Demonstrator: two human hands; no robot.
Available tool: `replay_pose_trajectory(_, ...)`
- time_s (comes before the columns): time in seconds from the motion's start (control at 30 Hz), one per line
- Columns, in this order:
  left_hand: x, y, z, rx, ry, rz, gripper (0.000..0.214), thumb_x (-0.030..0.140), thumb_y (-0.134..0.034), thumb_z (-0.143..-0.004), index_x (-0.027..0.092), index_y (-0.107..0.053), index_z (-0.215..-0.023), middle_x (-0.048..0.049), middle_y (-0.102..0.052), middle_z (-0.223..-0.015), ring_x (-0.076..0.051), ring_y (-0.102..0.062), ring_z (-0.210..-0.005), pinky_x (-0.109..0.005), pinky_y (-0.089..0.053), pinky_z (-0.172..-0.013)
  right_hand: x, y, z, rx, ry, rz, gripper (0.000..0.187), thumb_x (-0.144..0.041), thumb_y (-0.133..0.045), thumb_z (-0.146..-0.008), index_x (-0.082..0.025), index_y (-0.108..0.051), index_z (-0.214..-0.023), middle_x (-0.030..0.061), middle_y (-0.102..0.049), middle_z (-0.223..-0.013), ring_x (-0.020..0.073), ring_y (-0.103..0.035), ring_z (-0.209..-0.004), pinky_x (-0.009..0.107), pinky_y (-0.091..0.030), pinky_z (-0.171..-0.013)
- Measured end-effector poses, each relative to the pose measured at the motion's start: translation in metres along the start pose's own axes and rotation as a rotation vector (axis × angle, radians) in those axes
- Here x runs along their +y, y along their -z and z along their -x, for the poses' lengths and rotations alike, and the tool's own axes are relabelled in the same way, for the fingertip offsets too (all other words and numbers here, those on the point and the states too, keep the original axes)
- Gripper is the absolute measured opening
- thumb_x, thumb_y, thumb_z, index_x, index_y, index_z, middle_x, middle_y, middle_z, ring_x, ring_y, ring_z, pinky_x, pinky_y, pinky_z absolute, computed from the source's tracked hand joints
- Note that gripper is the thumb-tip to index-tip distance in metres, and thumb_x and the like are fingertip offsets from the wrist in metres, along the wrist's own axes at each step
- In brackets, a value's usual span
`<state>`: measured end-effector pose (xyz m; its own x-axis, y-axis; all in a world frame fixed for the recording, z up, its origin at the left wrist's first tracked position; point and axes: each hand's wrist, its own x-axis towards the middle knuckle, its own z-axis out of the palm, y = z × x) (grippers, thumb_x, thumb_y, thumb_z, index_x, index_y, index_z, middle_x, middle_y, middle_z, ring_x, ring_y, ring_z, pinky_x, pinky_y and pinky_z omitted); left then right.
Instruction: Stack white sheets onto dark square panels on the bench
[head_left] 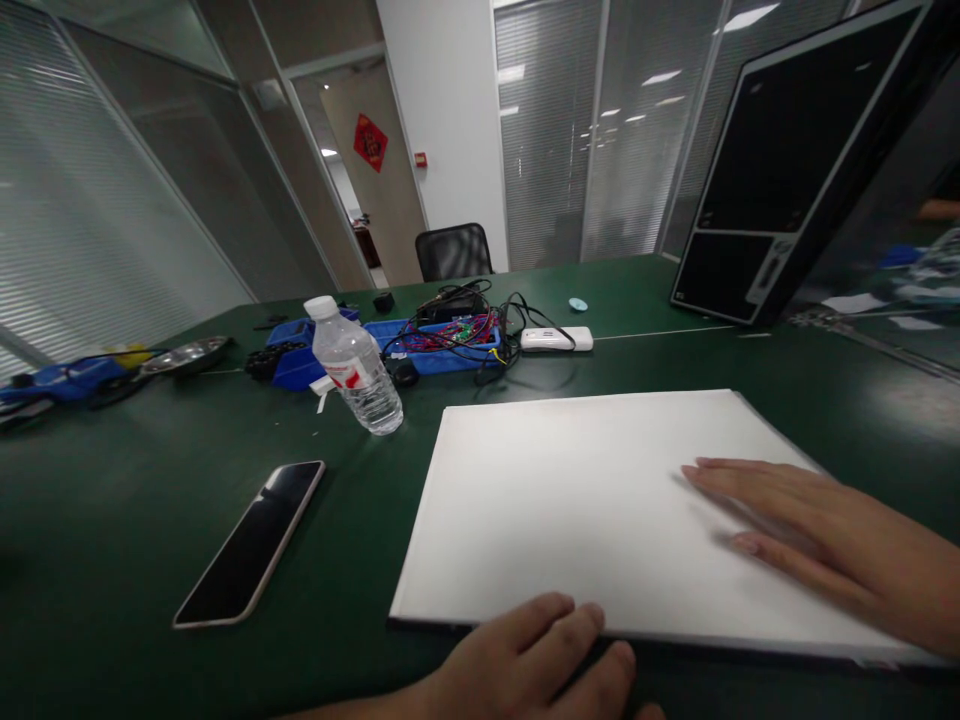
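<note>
Head view: the flat white rectangular slab (585,500) lies on the dark green table (112,520), long axis 9 to 3 o'clock, just at 12 o'clock from the left hand (540,665), its grip loosely curled and holding nothing, while the right hand (825,540) rests flat and open on it.

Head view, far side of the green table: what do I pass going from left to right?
Metal dish → water bottle → blue tray of wires → white dongle → black computer case.
</note>
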<state>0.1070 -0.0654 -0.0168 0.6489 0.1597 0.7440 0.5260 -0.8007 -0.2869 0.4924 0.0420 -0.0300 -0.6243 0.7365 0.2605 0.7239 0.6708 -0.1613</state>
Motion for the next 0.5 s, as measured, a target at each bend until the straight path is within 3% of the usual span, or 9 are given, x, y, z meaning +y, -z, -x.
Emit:
replay_pose_trajectory(0.17, 0.002, -0.007, -0.002, 0.011, 0.056, 0.023, 0.007, 0.029, -0.081, -0.09, 0.024, -0.077, -0.091, 0.0045, -0.077, -0.088, -0.012, -0.073, -0.082, -0.023, -0.063, -0.076, -0.003, 0.004, -0.005, -0.015, 0.023, -0.059, 0.063, -0.052, -0.06, -0.1, -0.055, -0.046, -0.161, -0.0087, -0.054, -0.161, 0.0316, -0.058, -0.144, 0.051, -0.052, -0.119)
replay_pose_trajectory(0.27, -0.001, -0.006, -0.005, -0.006, 0.033, 0.024, 0.004, 0.025, -0.08, -0.089, 0.024, -0.076, -0.089, 0.0034, -0.076, -0.085, -0.013, -0.071, -0.078, -0.024, -0.062, -0.071, 0.001, 0.008, -0.005, -0.002, 0.006, -0.078, 0.054, -0.052, -0.058, -0.101, -0.05, -0.058, -0.155, -0.0056, -0.059, -0.158, 0.0315, -0.061, -0.142, 0.051, -0.051, -0.12)
replay_pose_trajectory(0.4, -0.003, -0.004, -0.006, -0.005, 0.028, 0.028, 0.006, 0.025, -0.082, -0.088, 0.025, -0.076, -0.091, 0.0039, -0.077, -0.091, -0.013, -0.071, -0.08, -0.024, -0.062, -0.071, 0.021, 0.015, -0.004, 0.105, -0.157, -0.038, 0.052, -0.061, -0.052, -0.1, -0.041, -0.069, -0.145, -0.0006, -0.066, -0.151, 0.0324, -0.064, -0.137, 0.053, -0.054, -0.117)
replay_pose_trajectory(0.5, -0.004, -0.004, -0.005, 0.004, 0.013, 0.023, 0.006, 0.026, -0.081, -0.088, 0.026, -0.077, -0.092, 0.0033, -0.079, -0.097, -0.013, -0.072, -0.083, -0.024, -0.062, -0.072, 0.046, 0.021, -0.002, 0.142, -0.363, 0.048, 0.066, -0.071, -0.047, -0.098, -0.031, -0.068, -0.147, 0.005, -0.069, -0.147, 0.0346, -0.068, -0.13, 0.055, -0.055, -0.115)
